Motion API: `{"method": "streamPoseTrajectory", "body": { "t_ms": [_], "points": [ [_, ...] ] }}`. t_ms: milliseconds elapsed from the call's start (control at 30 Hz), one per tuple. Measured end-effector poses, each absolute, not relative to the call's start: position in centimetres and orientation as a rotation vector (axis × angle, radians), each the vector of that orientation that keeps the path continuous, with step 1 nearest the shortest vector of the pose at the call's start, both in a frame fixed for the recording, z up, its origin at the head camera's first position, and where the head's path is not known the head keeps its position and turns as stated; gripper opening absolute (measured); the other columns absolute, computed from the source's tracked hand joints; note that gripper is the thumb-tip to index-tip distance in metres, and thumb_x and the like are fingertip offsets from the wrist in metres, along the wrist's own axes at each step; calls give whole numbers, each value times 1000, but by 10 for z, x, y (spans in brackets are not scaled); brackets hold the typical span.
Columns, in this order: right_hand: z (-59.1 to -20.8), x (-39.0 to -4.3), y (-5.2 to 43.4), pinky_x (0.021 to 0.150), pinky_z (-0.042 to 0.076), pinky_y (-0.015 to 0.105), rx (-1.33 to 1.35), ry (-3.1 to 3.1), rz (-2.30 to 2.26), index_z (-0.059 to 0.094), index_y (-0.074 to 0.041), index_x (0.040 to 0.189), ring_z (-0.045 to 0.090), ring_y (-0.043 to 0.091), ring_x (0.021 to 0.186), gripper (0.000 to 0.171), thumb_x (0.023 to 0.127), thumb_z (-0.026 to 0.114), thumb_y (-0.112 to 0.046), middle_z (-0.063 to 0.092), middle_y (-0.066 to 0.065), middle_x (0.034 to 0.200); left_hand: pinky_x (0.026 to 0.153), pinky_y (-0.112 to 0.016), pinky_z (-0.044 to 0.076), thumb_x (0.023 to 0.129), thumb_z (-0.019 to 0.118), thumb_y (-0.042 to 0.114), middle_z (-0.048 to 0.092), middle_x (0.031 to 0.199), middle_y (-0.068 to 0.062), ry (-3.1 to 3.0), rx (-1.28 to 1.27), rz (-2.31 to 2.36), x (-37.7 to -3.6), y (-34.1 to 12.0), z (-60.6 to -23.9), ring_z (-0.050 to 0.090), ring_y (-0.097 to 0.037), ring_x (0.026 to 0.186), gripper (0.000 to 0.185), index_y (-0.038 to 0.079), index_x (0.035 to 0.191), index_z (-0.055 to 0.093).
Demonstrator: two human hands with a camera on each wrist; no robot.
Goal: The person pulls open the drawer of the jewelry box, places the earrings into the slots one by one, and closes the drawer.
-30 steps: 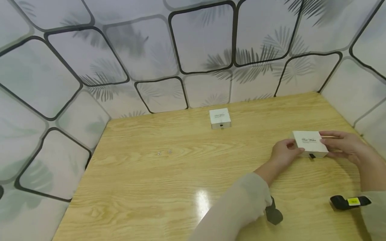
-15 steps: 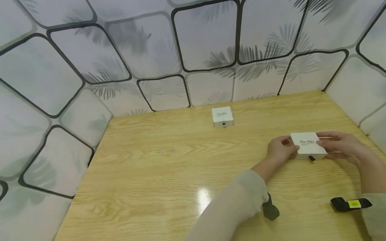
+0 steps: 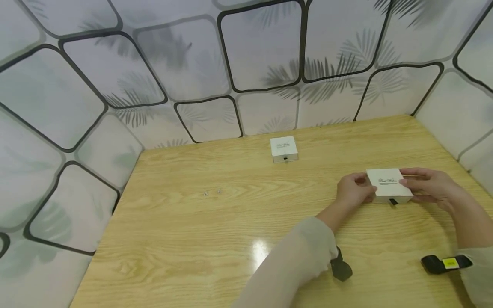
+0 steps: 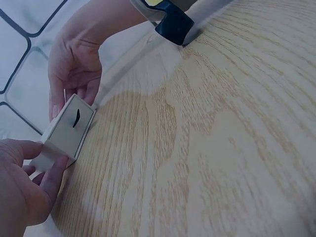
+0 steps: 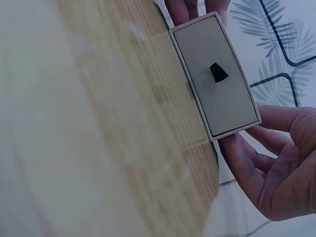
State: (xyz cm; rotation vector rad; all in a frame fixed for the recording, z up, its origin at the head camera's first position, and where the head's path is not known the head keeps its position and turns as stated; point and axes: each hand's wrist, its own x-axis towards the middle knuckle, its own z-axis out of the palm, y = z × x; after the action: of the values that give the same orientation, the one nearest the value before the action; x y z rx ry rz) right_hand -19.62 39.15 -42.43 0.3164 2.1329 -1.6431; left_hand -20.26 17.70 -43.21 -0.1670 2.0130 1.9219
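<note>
A small white box (image 3: 388, 184) with script lettering on its lid and a black pull tab on its front is held between both hands, just above the wooden table (image 3: 215, 231) at its right side. My left hand (image 3: 352, 190) grips the box's left end, my right hand (image 3: 423, 185) its right end. In the left wrist view the box (image 4: 69, 128) shows its tab side, with my left hand (image 4: 24, 185) and right hand (image 4: 74, 74) on either end. In the right wrist view the box (image 5: 217, 94) has my right hand (image 5: 269, 163) below it.
A second white box (image 3: 283, 149) of the same kind sits near the back wall. Two tiny shiny items (image 3: 212, 193) lie left of centre on the table. Patterned panels wall in the table on three sides. Black wrist straps (image 3: 441, 263) show by my forearms.
Both hands have carried the box slightly to the left. The view has shifted a little; everything else on the table stays put.
</note>
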Motion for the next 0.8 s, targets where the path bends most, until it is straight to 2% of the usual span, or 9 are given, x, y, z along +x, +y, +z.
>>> {"method": "streamPoseTrajectory", "body": {
  "t_ms": [233, 500, 800],
  "points": [
    [-423, -199, 390, 65, 57, 28, 285, 2146, -1628, 57, -52, 88, 64, 3, 76, 31, 93, 62, -22, 62, -22, 84, 55, -21, 56, 75, 73, -8, 61, 83, 6, 2011, -185, 1959, -203, 177, -429, 60, -4, 69, 39, 9, 111, 69],
    [-423, -199, 387, 67, 58, 28, 288, 2026, -1741, 62, -48, 90, 66, 7, 80, 37, 92, 62, -11, 65, -17, 88, 51, -21, 54, 75, 74, -7, 64, 76, 3, 2069, -153, 1921, -207, 171, -425, 60, -7, 59, 38, 9, 109, 70],
    [-425, -199, 377, 66, 58, 28, 268, 2003, -1761, 63, -47, 88, 66, 8, 78, 37, 92, 61, -11, 65, -16, 87, 56, -24, 57, 75, 73, -8, 64, 82, 3, 1942, -163, 1999, -208, 159, -433, 64, -9, 68, 40, 7, 112, 68]
  ]
}}
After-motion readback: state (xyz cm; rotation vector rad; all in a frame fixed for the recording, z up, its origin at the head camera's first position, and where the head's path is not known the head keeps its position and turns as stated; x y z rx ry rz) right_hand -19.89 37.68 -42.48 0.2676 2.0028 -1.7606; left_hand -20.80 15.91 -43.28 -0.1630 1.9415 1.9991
